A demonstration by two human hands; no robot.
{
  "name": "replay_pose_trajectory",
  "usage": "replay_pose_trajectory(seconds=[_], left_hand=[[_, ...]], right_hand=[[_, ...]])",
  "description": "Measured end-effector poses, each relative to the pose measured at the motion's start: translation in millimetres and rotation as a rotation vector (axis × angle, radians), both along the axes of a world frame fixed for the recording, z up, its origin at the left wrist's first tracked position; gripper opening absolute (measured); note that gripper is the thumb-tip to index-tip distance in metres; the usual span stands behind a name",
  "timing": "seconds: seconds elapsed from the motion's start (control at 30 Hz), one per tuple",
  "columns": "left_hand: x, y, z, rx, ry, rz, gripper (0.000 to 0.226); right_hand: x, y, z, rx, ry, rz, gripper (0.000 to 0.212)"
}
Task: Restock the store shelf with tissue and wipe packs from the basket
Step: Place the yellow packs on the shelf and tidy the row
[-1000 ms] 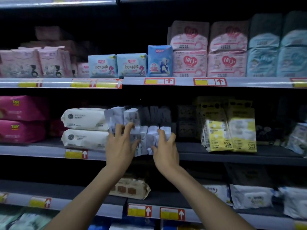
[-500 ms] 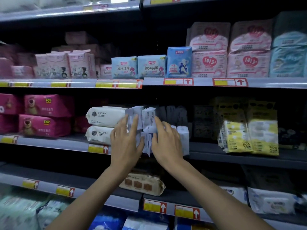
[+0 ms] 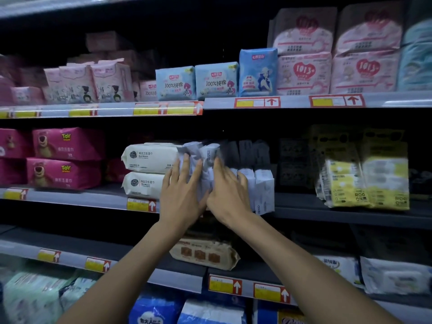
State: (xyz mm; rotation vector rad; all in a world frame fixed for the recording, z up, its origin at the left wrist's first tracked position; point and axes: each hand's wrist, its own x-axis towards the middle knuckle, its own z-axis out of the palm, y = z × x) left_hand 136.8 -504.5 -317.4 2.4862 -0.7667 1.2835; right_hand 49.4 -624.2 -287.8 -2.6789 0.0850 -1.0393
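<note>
Head view, looking onto the middle shelf (image 3: 327,216) of a dim store rack. Showing small white packs (image 3: 264,183) standing upright in a tight row at the front edge of that shelf, with two stacked wipe packs (image 3: 147,157) toward the left end and yellow packs (image 3: 383,178) toward the right end. Not showing the basket anywhere.

Pressing on the fronts of the row with both hands. Left grip (image 3: 181,197) wide, with straight, spread fingers lying flat over the leftmost packs and partly covering the stacked wipe packs. Right grip (image 3: 228,197) just beside it, also wide, with fingers bending a little over the pack fronts and closing on nothing that can be made out. Seemingly squaring the row and pushing it back from the edge.

Judging the packs to be light and soft, with thin film wrap giving under the fingers and probably sliding easily. Likely leaning or toppling sideways once freed at one end. Best taking hold across the broad faces, squeezing several at once between two flat palms and avoiding the thin sealed ends. Calling for even, gentle pressure low on the row. Watching the rightmost pack, which seems to be sitting right at the front edge and possibly risking a slip off it.
</note>
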Motion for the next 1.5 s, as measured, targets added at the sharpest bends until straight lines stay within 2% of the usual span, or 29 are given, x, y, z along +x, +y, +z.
replay_pose_trajectory(seconds=[0.07, 0.13, 0.2, 0.27, 0.33, 0.43, 0.53, 0.73, 0.93, 1.03, 1.17, 1.27, 1.37, 1.5], left_hand=[[-11.1, -0.8, -1.4, -0.043, -0.020, 0.007, 0.077], [-23.3, -5.5, -4.6, -0.100, -0.050, 0.017, 0.076], [-31.1, -13.7, -8.7, -0.103, -0.074, 0.017, 0.079], [-32.8, -24.0, -12.8, -0.081, -0.074, -0.016, 0.083], [-30.2, -34.1, -17.6, -0.078, -0.061, -0.026, 0.086], [-25.0, -48.4, -24.1, -0.098, -0.045, -0.020, 0.089], [-18.6, -61.7, -28.4, -0.135, -0.034, -0.005, 0.091], [-4.9, -73.8, -31.5, -0.112, -0.076, 0.061, 0.090], [-21.4, -63.1, -21.2, -0.069, -0.015, 0.072, 0.091], [-36.5, -49.3, -8.6, -0.042, -0.053, 0.081, 0.086], [-56.1, -53.8, 7.9, -0.012, -0.254, 0.077, 0.068], [-64.6, -74.3, 15.4, 0.073, -0.330, -0.036, 0.051], [-62.7, -100.1, 22.8, 0.111, -0.258, -0.172, 0.034], [-61.8, -126.7, 35.4, 0.011, 0.078, -0.292, 0.057]], right_hand=[[-9.6, -9.1, -2.8, -0.006, -0.087, 0.034, 0.074], [-18.3, -22.6, -11.7, -0.018, -0.261, 0.029, 0.060], [-27.7, -38.6, -23.7, -0.034, -0.397, 0.008, 0.055], [-37.8, -53.7, -35.1, -0.092, -0.444, -0.024, 0.052], [-44.9, -65.8, -42.0, -0.085, -0.434, -0.073, 0.055], [-45.1, -78.2, -51.7, 0.065, -0.300, -0.089, 0.063], [-33.6, -84.3, -61.0, 0.122, -0.164, -0.067, 0.068], [-6.2, -96.4, -64.8, 0.108, -0.155, -0.119, 0.064], [-16.6, -102.4, -59.1, 0.216, -0.085, 0.069, 0.067], [-33.8, -102.6, -51.5, 0.306, -0.041, 0.161, 0.066], [-48.4, -105.6, -40.2, 0.434, -0.165, 0.200, 0.061], [-42.7, -114.5, -28.0, 0.516, -0.301, 0.160, 0.052], [-31.2, -129.8, -14.9, 0.610, -0.313, 0.087, 0.042], [-13.5, -144.8, -5.7, 0.625, -0.256, 0.079, 0.039]])
